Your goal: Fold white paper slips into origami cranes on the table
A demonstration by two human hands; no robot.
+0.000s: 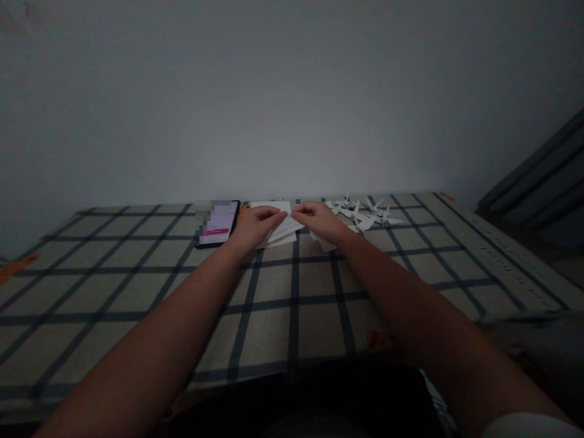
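My left hand [254, 227] and my right hand [322, 220] meet over the table, thumbs and fingertips pinched close together. Between them they grip a small piece of white paper [286, 227]; its exact folded shape is too small and dim to make out. More white paper sheets [279, 242] lie flat beneath and behind my hands. Just right of my right hand sits a group of several folded white paper cranes [356, 214], with pointed wings and tails sticking up.
A phone [221, 224] with a lit screen lies left of my left hand. The table wears a checked cloth [274, 328] with dark stripes and backs onto a plain wall [292, 97]. A dark striped object [542, 164] stands at the far right.
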